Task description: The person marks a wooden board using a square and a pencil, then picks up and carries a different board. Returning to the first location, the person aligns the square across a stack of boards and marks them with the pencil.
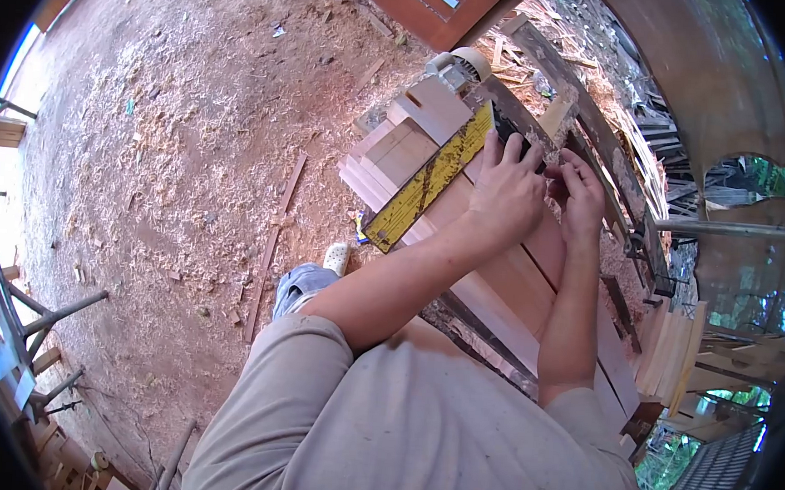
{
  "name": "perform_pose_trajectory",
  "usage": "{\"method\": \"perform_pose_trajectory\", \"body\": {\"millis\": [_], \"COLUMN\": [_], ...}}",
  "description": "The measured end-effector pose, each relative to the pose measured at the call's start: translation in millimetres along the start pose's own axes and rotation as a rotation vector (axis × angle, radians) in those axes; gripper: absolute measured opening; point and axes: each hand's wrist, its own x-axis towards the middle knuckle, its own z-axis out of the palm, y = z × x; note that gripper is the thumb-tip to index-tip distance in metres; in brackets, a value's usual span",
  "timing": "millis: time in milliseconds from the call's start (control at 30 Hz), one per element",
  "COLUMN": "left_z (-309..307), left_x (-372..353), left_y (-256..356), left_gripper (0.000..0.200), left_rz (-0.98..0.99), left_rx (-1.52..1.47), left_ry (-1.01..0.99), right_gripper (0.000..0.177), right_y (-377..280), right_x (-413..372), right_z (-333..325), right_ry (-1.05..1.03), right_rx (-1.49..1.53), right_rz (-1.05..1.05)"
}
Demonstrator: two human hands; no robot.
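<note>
Yellow ruler (426,182) lies flat across the wooden boards (508,280), its near end touching the left hand (505,194). That hand presses down flat with fingers extended, clasping nothing. The right hand (583,196), just beside the left, has its fingertips curled together; I cannot tell whether they pinch anything. The ruler looks placed and steadied, and no drawn line shows on the boards. Its long axis runs diagonally from the left hand out toward the sawdust floor (163,138).

Left hand (505,194) is covering the far end of the yellow rule (426,182). Whatever the right hand (583,202) is touching is too small to tell, and both arms are masking the boards (522,281).
</note>
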Motion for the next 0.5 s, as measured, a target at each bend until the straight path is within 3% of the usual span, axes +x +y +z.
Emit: {"method": "perform_pose_trajectory", "body": {"millis": [267, 500], "left_z": [0.8, -2.6], "left_x": [0.5, -0.8], "left_y": [0.5, 0.5], "left_gripper": [0.023, 0.023], "left_rz": [-0.007, -0.010], "left_rx": [-0.016, -0.036], "left_ry": [0.003, -0.004], "right_gripper": [0.030, 0.029], "right_y": [-3.1, 1.2], "right_x": [-1.8, 1.9], "right_z": [5.8, 1.8], "right_ry": [0.095, 0.137], "right_rx": [0.037, 0.044], "right_rz": [-0.114, -0.084]}}
